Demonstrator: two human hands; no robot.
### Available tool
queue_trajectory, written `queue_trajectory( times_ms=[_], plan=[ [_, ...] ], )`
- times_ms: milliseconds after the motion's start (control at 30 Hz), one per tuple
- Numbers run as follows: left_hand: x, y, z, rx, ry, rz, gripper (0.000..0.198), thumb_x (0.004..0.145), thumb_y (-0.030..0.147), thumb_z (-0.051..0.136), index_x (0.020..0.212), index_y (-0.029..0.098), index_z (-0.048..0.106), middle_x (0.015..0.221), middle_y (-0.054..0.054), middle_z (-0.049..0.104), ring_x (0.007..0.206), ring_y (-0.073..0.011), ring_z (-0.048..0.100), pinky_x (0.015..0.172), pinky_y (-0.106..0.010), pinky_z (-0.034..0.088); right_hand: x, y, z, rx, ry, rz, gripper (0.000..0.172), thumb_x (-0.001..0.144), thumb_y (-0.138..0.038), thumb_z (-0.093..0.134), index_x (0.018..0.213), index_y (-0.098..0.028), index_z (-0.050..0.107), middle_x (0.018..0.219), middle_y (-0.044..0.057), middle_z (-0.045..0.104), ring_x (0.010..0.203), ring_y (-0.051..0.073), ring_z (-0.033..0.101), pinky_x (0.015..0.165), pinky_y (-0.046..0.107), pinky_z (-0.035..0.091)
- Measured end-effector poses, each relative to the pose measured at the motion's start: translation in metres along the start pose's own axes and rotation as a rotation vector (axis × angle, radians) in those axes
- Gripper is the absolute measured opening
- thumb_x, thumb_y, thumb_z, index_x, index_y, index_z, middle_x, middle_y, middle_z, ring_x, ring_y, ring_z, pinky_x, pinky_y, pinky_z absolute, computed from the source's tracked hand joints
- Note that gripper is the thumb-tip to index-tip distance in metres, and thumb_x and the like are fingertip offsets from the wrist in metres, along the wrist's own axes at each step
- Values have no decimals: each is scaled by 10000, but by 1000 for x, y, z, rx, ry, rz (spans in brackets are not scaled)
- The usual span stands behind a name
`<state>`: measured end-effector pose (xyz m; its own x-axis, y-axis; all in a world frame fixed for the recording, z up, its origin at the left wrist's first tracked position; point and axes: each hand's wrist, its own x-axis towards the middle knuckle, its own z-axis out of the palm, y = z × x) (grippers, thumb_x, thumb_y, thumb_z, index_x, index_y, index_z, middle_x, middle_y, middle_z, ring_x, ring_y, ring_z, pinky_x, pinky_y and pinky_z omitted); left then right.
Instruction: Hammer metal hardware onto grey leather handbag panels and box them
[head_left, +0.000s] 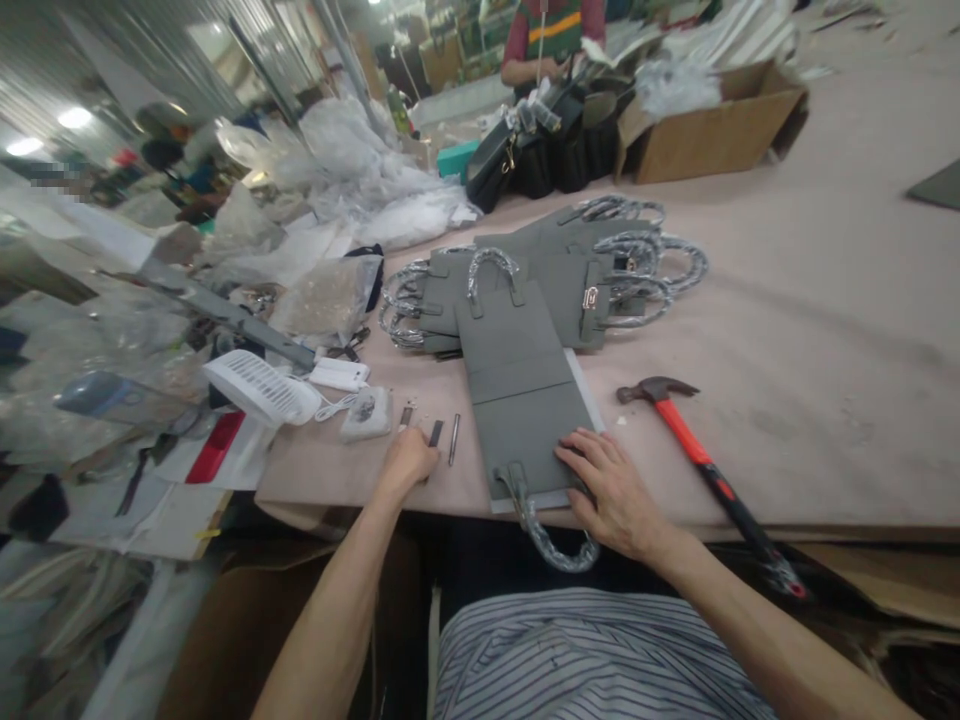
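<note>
A long grey leather bag panel (517,385) lies lengthwise in front of me, its handles wrapped in clear plastic. The lower wrapped handle (562,555) hangs over the table's front edge. My right hand (611,490) rests on the panel's lower right edge with the fingers spread. Left of the panel, my left hand (410,458) is closed low over the table, and a small dark bar (436,432) sticks out by its fingers. Another short bar (406,416) lies just beyond that hand. Beside it is a thin metal rod (454,440).
A claw hammer (686,430) lies at right, its handle past the table edge. More grey bag panels (555,260) are piled behind. Left stand a white fan-like device (259,388) and a small white block (367,413). Black bags (532,160) and a carton (705,130) stand farther back.
</note>
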<state>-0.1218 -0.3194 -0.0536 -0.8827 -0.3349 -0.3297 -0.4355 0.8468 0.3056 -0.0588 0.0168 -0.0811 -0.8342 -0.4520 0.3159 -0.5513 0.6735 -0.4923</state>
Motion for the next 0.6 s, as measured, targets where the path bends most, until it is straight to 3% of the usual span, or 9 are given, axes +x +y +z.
queue_trajectory(
  times_ms=[67,167,267,333,400,500,600],
  plan=[
    [2,-2,-4,-77,-22,18,172,661,169,732,584,182,579,644,-86,673,842,-306,718,764,-365,534,0,-1,-1,0,-13,7,493,828,-176,544,1316,-130,595,1393,179,558,1379,347,431,1176,595,322],
    [-6,-6,-10,-230,-35,32,121,748,257,686,742,166,605,662,-42,683,748,-236,724,701,-324,564,0,-3,-2,-1,-23,15,491,835,-181,548,1321,-135,594,1393,173,562,1387,342,425,1181,590,316],
    [-26,-1,-7,-675,-60,42,310,750,392,723,882,148,586,753,-53,730,719,-208,738,691,-327,601,1,-3,-2,-16,-20,10,486,832,-184,554,1312,-124,599,1390,177,563,1382,349,427,1181,589,311],
    [-41,12,2,-1059,-66,57,450,652,438,830,879,144,576,753,-51,737,713,-208,744,709,-344,617,1,-3,-2,-23,-15,11,482,831,-185,555,1306,-117,603,1386,181,564,1376,355,432,1177,590,315],
    [-55,31,16,-1298,-60,89,509,604,428,890,890,143,581,762,-41,740,721,-204,749,710,-339,621,1,-4,-2,-22,-12,15,481,832,-191,557,1306,-123,604,1382,179,565,1370,357,437,1170,589,323],
    [-71,62,40,-1437,-64,163,536,646,398,891,1022,156,595,826,-41,755,764,-206,760,667,-296,608,1,-4,-2,-21,-14,13,483,832,-190,554,1309,-125,603,1380,178,567,1364,357,442,1167,591,328],
    [-79,82,59,-1440,-43,261,531,688,382,869,1092,162,604,860,-53,763,822,-211,763,706,-301,612,1,-4,-2,-20,-18,17,481,832,-185,550,1305,-123,606,1385,178,565,1370,356,435,1169,594,323]
  ],
)
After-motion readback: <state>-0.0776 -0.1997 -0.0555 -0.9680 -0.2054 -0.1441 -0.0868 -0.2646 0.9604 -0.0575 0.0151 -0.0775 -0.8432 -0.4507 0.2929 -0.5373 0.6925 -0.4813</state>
